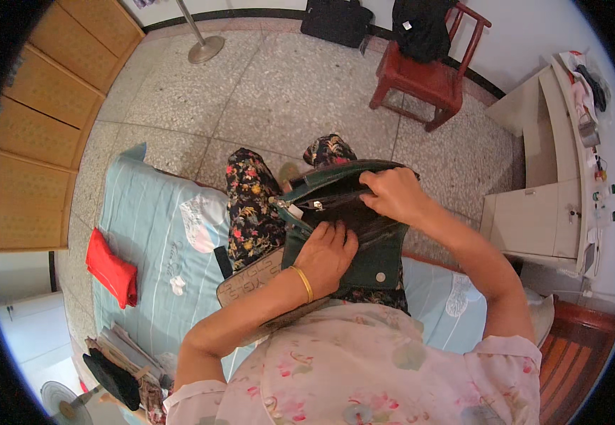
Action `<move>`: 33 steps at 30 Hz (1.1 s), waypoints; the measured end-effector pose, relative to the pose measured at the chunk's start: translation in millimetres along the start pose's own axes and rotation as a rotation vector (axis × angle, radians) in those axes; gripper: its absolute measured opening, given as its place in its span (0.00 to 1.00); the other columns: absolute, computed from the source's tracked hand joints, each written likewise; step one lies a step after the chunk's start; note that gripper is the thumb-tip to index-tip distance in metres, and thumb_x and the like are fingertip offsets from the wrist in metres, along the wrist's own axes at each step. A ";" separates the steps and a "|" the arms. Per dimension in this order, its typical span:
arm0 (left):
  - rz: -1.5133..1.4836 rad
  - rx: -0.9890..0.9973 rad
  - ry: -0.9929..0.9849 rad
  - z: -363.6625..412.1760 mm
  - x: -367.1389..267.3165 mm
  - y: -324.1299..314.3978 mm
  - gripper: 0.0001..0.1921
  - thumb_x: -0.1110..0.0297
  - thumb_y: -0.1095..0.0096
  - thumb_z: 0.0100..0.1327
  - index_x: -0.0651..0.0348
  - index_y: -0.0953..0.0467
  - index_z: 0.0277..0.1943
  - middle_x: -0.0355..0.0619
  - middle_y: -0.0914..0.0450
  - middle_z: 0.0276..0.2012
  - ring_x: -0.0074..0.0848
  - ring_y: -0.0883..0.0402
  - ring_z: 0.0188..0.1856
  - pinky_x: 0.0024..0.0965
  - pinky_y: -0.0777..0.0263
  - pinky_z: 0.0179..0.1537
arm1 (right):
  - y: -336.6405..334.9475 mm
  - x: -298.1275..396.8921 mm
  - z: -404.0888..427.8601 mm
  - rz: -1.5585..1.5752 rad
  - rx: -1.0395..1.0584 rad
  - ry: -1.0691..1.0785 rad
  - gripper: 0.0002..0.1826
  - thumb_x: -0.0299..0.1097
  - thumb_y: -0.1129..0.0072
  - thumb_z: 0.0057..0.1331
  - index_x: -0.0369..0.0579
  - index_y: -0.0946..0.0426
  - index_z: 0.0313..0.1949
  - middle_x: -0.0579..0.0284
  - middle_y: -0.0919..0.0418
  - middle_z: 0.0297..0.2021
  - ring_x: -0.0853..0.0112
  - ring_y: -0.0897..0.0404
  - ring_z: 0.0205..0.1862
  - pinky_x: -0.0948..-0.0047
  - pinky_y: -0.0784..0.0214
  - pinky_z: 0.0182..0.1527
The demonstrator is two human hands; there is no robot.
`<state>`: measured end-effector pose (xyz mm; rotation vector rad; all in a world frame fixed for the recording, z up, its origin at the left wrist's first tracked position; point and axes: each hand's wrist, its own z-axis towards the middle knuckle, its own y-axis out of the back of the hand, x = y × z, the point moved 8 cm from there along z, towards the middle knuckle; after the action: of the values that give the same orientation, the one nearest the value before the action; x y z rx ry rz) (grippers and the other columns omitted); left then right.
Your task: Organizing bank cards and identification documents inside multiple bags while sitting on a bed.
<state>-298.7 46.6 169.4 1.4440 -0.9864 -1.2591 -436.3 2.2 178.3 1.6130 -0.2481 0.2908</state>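
Observation:
A dark green handbag [371,260] rests on my lap with its zipped mouth spread wide. My left hand [327,255], with a gold bangle [303,284] on the wrist, curls its fingers over the near rim into the opening. Thumb and fingers of my right hand [392,194] hold the bag at the right side of its mouth. Inside, the dark lining [334,212] shows a small metal zip pull [317,204] and a white tag [295,211]. Under my left forearm lies a beige patterned bag [251,279] bearing lettering, partly hidden.
I sit on a bed with a light blue sheet [153,212]. Folded red cloth [111,268] and a crumpled white tissue [178,285] lie to the left. A red wooden chair [419,74], a black bag [336,24] and a metal stand base [206,49] are ahead; a white desk [530,223] stands right.

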 end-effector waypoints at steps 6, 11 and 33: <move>0.015 0.076 -0.015 -1.3 -1.7 -8.5 0.32 0.70 0.38 0.44 0.73 0.34 0.55 0.65 0.28 0.52 0.47 0.28 0.54 0.43 0.43 0.62 | -2.4 -6.0 2.5 -0.004 0.026 -0.030 0.14 0.40 0.37 0.54 0.43 0.23 0.33 0.44 0.21 0.24 0.47 0.20 0.30 0.50 0.28 0.34; -0.001 0.008 -0.004 -2.5 1.6 -2.8 0.32 0.69 0.35 0.44 0.71 0.33 0.54 0.60 0.25 0.47 0.44 0.25 0.51 0.42 0.41 0.61 | 0.9 -3.9 5.3 0.001 0.033 -0.052 0.14 0.41 0.37 0.54 0.43 0.22 0.33 0.44 0.21 0.24 0.47 0.20 0.31 0.50 0.28 0.35; -0.048 -0.379 0.080 20.4 15.7 37.8 0.26 0.66 0.34 0.47 0.64 0.27 0.51 0.53 0.24 0.43 0.42 0.27 0.48 0.46 0.35 0.47 | 7.1 -1.7 -3.2 0.182 0.090 -0.052 0.11 0.39 0.43 0.61 0.43 0.23 0.32 0.44 0.21 0.24 0.47 0.21 0.31 0.48 0.30 0.36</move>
<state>-316.2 20.0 202.3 1.2150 -0.6209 -1.3293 -440.4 4.9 184.5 1.6916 -0.4280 0.4045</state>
